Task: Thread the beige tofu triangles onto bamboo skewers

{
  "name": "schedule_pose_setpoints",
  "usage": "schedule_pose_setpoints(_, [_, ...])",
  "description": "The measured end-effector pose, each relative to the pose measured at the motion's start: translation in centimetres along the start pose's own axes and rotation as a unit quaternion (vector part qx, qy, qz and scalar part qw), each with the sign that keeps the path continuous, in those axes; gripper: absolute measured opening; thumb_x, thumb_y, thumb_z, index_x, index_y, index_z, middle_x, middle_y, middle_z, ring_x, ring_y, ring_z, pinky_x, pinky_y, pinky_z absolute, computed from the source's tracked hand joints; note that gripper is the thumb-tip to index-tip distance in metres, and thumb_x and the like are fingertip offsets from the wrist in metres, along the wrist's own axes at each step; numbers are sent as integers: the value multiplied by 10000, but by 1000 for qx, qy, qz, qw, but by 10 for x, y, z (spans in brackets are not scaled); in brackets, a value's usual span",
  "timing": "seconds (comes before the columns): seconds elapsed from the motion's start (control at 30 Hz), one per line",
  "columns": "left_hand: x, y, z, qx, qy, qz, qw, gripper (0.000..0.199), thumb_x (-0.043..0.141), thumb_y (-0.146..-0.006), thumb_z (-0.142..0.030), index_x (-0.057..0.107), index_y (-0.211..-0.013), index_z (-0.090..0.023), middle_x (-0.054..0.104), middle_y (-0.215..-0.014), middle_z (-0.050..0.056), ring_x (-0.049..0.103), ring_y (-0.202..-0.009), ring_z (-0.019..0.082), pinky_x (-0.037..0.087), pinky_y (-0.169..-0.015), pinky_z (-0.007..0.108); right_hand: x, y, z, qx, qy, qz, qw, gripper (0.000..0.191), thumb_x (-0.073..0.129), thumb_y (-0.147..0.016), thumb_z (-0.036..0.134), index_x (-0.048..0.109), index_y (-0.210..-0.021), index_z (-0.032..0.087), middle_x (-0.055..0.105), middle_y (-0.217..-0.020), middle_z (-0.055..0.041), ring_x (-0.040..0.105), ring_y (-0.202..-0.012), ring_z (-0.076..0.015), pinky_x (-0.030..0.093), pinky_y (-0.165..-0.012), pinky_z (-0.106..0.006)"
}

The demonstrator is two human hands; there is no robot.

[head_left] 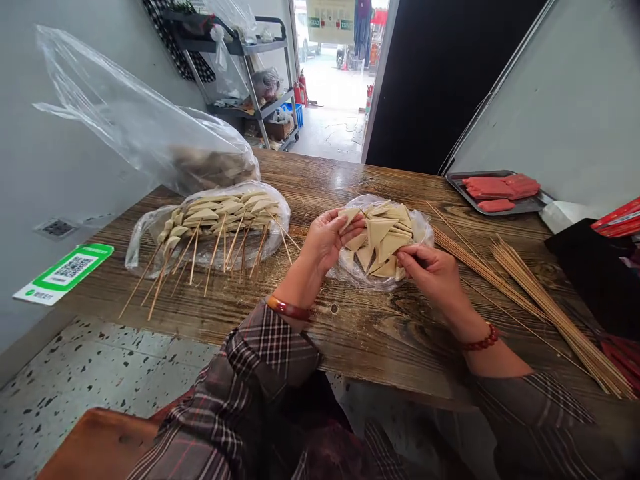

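Note:
My left hand (330, 237) is closed around a beige tofu triangle (349, 216), thumb on top, at the left side of a loose pile. This pile of flat tofu triangles (383, 237) lies on a clear plastic bag (425, 233) in the middle of the table. My right hand (430, 270) pinches the edge of a tofu triangle at the pile's lower right; the fingers hide part of it. Left of my hands, several threaded skewers of folded tofu (225, 210) lie on another plastic bag (134, 257), their bare stick ends pointing towards me.
Bundles of bare bamboo skewers (550, 300) lie on the right of the wooden table (300, 320). Behind them is a grey tray (453, 180) with pink packs (500, 187). A large plastic bag (145, 127) stands back left, near a green QR card (67, 272). A shelf cart (260, 110) stands beyond.

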State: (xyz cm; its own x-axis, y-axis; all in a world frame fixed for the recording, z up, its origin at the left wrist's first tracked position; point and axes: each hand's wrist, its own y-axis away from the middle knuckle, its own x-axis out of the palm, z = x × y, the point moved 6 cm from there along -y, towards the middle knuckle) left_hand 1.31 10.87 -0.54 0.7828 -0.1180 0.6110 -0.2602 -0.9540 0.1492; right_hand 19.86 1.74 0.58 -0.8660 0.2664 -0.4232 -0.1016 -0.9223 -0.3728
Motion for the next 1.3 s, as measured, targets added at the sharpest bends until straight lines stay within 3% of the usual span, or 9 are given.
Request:
schedule_pose_setpoints(0.17, [1,3,-3,-17,39,-25,999,148,487,-930,-91,588,-1038,-101,745,-842,107,737,-774,167,579,-830,317,4,1,1,-25,27,28,999,178,632,-845,300,750,-807,171,719,-720,-35,630,-641,-158,469,-599,-275])
schedule_pose_setpoints(0.5, [1,3,0,-51,89,-14,995,222,450,-948,-80,632,-1074,-61,744,-846,113,736,-788,165,552,-908,326,6,1,-4,-26,38,37,998,178,625,-849,284,753,-800,172,738,-740,-38,646,-651,-163,479,-614,-276])
schedule_pose_setpoints(0.93, [4,5,1,-66,84,-19,994,252,451,-948,-76,633,-1118,-38,745,-830,106,733,-751,158,570,-827,286,6,1,-3,-49,53,35,997,178,620,-856,283,760,-805,187,752,-770,-41,668,-693,-177,503,-661,-291])
schedule_pose_setpoints(1.3, [5,4,1,-60,71,-10,996,239,464,-932,-63,628,-1104,-45,748,-833,104,734,-737,152,574,-763,259,5,1,-5,-30,49,27,998,175,633,-837,287,771,-812,182,764,-799,-54,684,-720,-195,520,-682,-305])
